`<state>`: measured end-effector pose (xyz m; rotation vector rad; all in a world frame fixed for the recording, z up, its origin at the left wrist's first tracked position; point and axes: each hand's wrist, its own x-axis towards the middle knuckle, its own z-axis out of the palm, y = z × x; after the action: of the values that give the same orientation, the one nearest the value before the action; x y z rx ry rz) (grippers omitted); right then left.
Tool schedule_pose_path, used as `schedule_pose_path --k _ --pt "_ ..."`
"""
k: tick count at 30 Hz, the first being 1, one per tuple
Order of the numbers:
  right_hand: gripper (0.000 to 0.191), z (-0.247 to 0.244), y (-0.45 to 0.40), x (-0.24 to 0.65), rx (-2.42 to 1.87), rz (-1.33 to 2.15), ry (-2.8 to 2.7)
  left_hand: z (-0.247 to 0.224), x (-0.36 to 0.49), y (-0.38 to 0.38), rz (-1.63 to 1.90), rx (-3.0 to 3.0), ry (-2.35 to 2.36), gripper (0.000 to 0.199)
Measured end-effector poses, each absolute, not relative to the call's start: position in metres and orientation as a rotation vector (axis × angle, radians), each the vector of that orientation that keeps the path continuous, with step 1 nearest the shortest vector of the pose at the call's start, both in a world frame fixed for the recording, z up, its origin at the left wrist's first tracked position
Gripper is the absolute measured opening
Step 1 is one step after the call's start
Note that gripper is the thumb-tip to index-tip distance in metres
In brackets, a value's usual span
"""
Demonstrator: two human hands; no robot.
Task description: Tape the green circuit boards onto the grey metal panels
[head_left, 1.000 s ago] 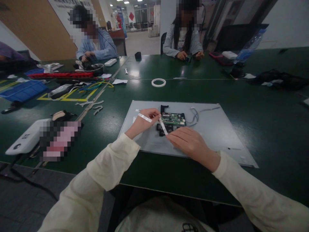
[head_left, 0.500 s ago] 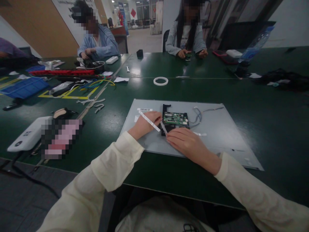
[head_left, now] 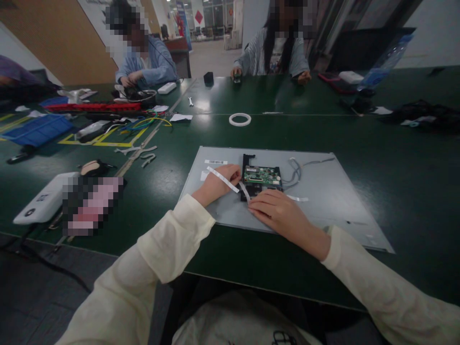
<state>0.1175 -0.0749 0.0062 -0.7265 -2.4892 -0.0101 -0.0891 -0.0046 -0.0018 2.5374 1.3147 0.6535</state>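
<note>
A grey flat panel [head_left: 319, 191] lies on the green table, bearing a green circuit board [head_left: 264, 175] in a black bracket [head_left: 247, 163]. Over the bracket's left edge, a short white tape strip [head_left: 245, 191] spans between my hands. My left hand [head_left: 217, 186] pinches its upper end, fingers closed. The lower end sits at the closed fingertips of my right hand [head_left: 282, 211]. A second white strip [head_left: 223, 179] lies across the back of my left hand. Another strip [head_left: 298, 199] shows just beyond my right hand. Grey cables [head_left: 296, 175] run right from the board.
A white tape roll [head_left: 240, 120] lies beyond the panel. To the left are a white power bank [head_left: 45, 199], a blue tray [head_left: 38, 128], coloured wires and crumpled strips [head_left: 147, 158]. Two people sit across the table; a plastic bottle [head_left: 386, 62] stands at the far right.
My hands and the strip between them have hardly moved. Across the table, the right-hand person's hand has shifted left with a small dark object.
</note>
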Motion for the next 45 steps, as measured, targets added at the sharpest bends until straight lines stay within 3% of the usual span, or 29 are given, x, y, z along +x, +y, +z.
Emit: schedule_pose_path --k 21,28,45 --pt "0.016 0.012 -0.08 0.123 -0.866 0.221 -2.348 0.016 -0.079 -0.019 0.329 2.808 1.674 0.011" --pt "0.018 0.021 -0.079 0.123 -1.087 0.597 -1.916 0.028 -0.061 -0.04 0.601 2.878 1.694 0.016" --pt "0.015 0.023 -0.086 0.116 -0.898 0.505 -2.149 0.031 -0.047 -0.053 0.643 2.831 1.627 0.019"
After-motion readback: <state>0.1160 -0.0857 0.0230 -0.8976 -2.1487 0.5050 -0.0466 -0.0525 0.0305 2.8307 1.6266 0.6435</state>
